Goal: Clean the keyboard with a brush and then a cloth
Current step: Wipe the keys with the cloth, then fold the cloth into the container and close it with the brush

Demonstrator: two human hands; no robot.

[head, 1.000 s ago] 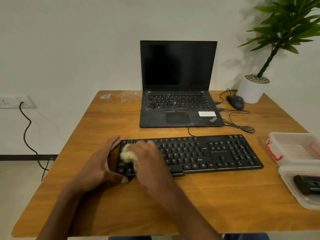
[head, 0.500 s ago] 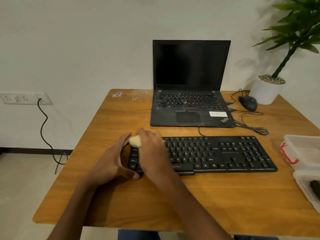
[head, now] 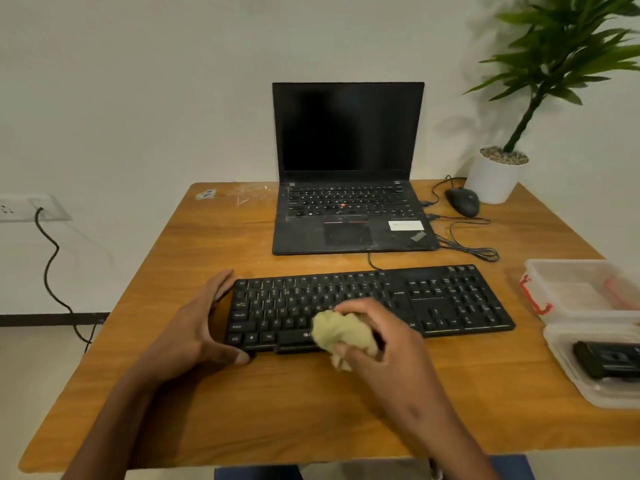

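White key legends show on the black keyboard (head: 374, 303): Q, W, E, R, T, Y, plus Ctrl and Alt. The laptop (head: 349, 216) has a corner logo, unreadable.

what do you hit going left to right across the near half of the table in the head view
left hand → keyboard with the right hand holding the cloth over it → clear plastic containers

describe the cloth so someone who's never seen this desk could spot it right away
Start at the wooden table and find the black keyboard lying in front of the open laptop. Over its front edge, near the middle, the right hand grips the cloth. It is a crumpled pale yellow-green wad, the only soft, light thing among the black devices.
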